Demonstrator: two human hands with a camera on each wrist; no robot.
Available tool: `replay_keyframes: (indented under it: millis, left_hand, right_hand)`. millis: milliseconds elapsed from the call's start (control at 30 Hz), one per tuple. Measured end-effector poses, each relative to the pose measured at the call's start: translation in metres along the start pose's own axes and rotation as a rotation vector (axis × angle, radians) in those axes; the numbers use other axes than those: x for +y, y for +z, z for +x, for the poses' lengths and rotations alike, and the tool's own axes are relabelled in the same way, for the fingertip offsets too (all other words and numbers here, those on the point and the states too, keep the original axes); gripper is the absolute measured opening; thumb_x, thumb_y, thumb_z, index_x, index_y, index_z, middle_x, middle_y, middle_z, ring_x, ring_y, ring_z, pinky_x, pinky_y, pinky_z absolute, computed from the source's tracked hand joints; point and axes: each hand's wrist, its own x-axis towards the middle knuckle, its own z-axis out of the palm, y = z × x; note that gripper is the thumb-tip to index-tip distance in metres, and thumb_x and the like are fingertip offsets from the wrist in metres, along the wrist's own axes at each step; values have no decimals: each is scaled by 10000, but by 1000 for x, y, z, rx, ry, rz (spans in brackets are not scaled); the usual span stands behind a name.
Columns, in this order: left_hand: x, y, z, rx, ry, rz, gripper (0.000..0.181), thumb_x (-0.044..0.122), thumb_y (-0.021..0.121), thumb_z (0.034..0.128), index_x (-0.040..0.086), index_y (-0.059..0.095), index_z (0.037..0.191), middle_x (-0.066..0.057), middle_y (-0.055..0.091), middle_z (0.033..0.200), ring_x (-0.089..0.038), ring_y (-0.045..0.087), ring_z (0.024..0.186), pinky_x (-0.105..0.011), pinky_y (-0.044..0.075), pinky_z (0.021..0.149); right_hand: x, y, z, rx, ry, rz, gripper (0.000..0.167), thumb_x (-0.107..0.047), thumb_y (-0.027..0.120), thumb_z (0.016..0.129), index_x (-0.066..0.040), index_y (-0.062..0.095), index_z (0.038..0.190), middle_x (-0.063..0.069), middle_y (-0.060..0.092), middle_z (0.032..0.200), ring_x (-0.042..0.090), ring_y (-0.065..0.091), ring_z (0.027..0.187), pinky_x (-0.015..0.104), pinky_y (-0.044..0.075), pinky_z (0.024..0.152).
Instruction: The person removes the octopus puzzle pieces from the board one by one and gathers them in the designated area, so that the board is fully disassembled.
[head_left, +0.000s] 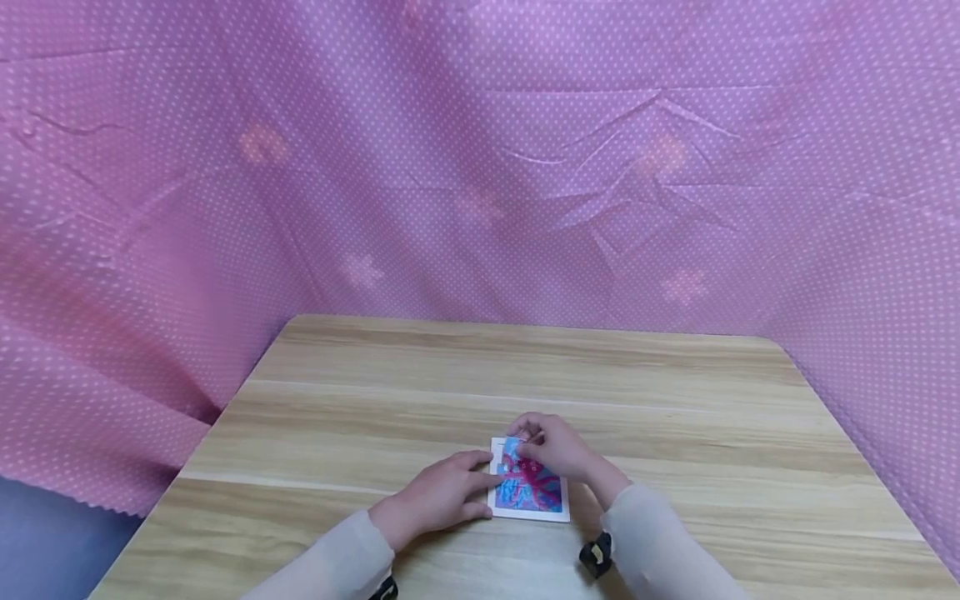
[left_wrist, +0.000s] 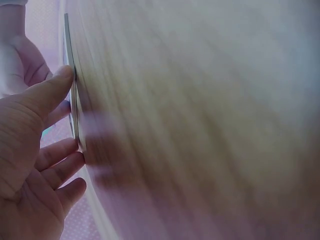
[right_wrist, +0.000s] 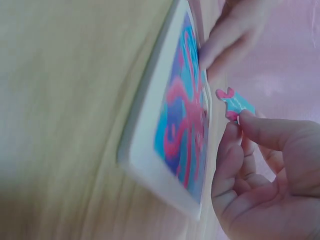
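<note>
A small jigsaw puzzle in a white frame (head_left: 525,516) lies flat on the table, its picture a pink, many-armed shape on blue. My left hand (head_left: 442,492) touches the frame's left side with fairly straight fingers; the left wrist view shows its thumb and fingertips along the frame's thin edge (left_wrist: 70,45). Over the far part of the puzzle is my right hand (head_left: 561,448). Between thumb and forefinger it pinches a blue and pink puzzle piece (right_wrist: 235,104), held apart from the board in the right wrist view. Fingers partly cover the upper picture.
The wood-grain table (head_left: 360,400) extends around the puzzle on all sides. Behind and beside it hangs a pink dotted cloth (head_left: 480,167). A black band with a small device (head_left: 596,555) is at the right wrist.
</note>
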Motion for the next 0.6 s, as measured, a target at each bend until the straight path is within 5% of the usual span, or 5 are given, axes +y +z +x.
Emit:
replay_keyframes:
  millis: [600]
  left_hand:
    - [2,0,0,-40,-69,-37,475,411,641,894,231,578,1329,-84,439,1431,-253,411,1302,-403,352,1055]
  right_hand:
    - [32,-55,-29,50,65,-25,160,-21,644,875,-89,690,1013,5,601,875,178,562,857,334,494,747]
